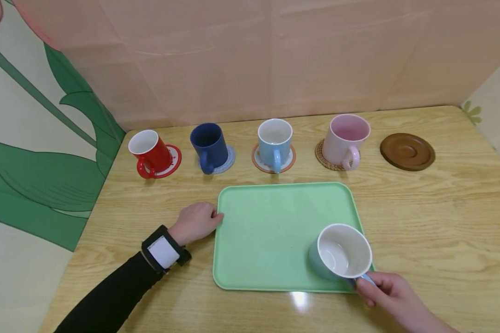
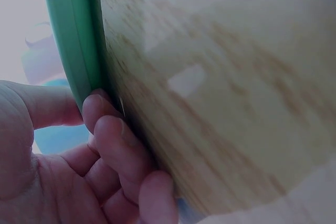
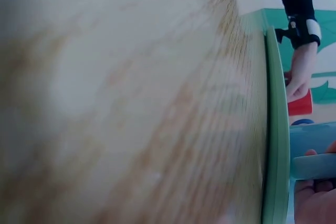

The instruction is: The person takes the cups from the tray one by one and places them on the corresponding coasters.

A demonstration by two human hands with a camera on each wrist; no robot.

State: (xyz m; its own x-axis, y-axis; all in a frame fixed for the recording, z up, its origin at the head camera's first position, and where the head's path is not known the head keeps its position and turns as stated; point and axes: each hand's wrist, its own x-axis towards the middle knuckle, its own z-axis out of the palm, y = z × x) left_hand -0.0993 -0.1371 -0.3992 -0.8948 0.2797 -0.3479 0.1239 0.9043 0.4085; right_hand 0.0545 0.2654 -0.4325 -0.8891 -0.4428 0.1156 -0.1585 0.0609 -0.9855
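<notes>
A light green tray lies on the wooden table, and my left hand pinches its left rim. In the left wrist view, the thumb is on one side of the tray rim and curled fingertips are against the other. With my right hand I grip the handle of a wide light blue mug, white inside, at the tray's front right corner. The right wrist view shows the mug's handle between the fingers, beside the tray edge.
Along the back stand a red mug, a dark blue mug, a light blue mug and a pink mug, each on a coaster. A round brown wooden saucer lies at the back right.
</notes>
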